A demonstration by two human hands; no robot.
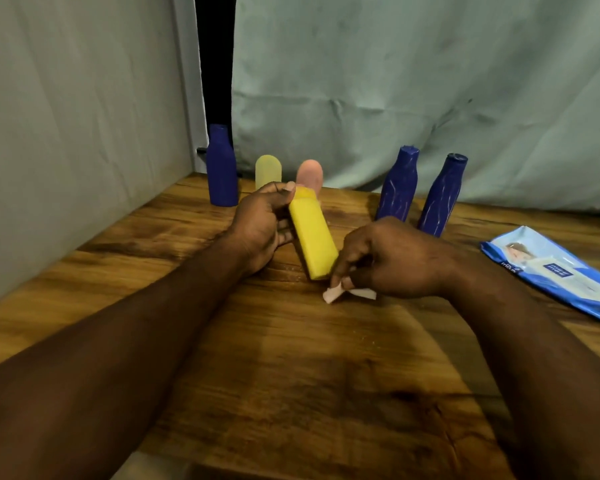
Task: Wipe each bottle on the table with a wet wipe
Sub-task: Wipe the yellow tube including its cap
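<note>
From the head camera, the person's left hand [260,226] has its fingers curled round the upper end of a yellow bottle [312,244]. It holds the bottle tilted above the wooden table [291,375], base slanting down toward the other hand, probably to offer the long side and bottom edge for cleaning. The right hand [388,258] pinches a folded wet wipe [333,292] between thumb and fingertips, right at the bottle's lower corner. Whether the wipe touches the plastic I cannot tell. The other bottles stand upright in a loose row at the back, seemingly parked out of the working space: a blue bottle [222,168] on the left, a pale yellow bottle [268,169] and a pink bottle [310,174] behind the left hand, and two more blue bottles [397,185] to the right. The wipe pack [555,271] lies flat by the right forearm, handy for a fresh sheet.
</note>
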